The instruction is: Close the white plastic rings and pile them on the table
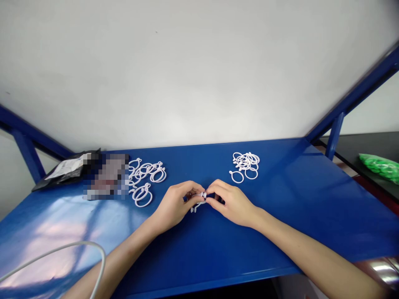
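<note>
My left hand (174, 205) and my right hand (230, 201) meet at the middle of the blue table (296, 216). Both pinch one small white plastic ring (199, 201) between their fingertips, just above the tabletop. Part of the ring is hidden by my fingers. A loose pile of white rings (145, 178) lies to the left of my left hand. A tighter pile of white rings (245, 165) lies beyond my right hand, near the wall.
A black plastic bag with a white label (67, 170) lies at the table's back left, beside a blurred-out patch. A grey cable (62, 249) loops over the front left corner. Blue frame struts rise at both sides. A green bag (380, 166) lies on a dark surface at right.
</note>
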### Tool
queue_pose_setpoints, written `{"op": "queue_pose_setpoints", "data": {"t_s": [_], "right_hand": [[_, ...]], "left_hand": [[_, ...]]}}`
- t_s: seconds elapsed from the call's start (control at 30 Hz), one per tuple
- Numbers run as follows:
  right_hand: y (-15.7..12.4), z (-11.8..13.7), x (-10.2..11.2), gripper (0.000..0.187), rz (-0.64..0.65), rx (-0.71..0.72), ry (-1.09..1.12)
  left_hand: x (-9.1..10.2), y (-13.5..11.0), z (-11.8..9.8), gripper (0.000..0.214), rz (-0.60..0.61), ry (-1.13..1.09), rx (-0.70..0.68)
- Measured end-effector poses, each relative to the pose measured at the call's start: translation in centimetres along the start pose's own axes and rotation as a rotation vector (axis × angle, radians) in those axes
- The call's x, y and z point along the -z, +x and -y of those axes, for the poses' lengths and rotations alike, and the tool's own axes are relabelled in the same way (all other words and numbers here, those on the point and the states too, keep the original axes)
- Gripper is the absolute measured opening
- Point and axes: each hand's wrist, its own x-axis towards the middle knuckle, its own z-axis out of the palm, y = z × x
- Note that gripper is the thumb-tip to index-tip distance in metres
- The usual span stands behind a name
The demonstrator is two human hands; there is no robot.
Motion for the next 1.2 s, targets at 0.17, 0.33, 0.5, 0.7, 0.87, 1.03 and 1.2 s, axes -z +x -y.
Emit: {"op": "queue_pose_setpoints", "data": {"t_s": [0.17, 0.33, 0.5, 0.7, 0.87, 1.03, 1.2], "right_hand": [[-0.1, -0.2, -0.3, 0.011, -0.033, -0.002, 0.048], [0.1, 0.1, -0.1, 0.012, -0.084, -0.043, 0.100], [0.1, 0.4, 0.0, 0.017, -0.069, -0.023, 0.077], [0.1, 0.4, 0.1, 0.015, -0.080, -0.001, 0.044], [0.0, 0.3, 0.0, 0.019, -0.089, 0.024, 0.029], [-0.4, 0.8, -0.1, 0.025, -0.090, 0.064, -0.041], [-0.8, 1.2, 0.0, 0.030, -0.066, 0.119, -0.121]], "left_hand": [[0.0, 0.1, -0.3, 0.008, 0.016, -0.126, 0.071], [-0.4, 0.0, -0.2, 0.013, -0.047, -0.226, 0.118], [-0.9, -0.2, 0.2, 0.013, -0.081, -0.236, 0.121], [-1.0, -0.2, 0.2, 0.013, -0.074, -0.169, 0.097], [-0.9, -0.1, 0.2, 0.013, -0.078, -0.145, 0.050], [-0.8, -0.2, 0.1, 0.009, -0.085, -0.136, -0.044], [-1.4, -0.7, -0.1, 0.014, -0.107, -0.140, -0.110]]}}
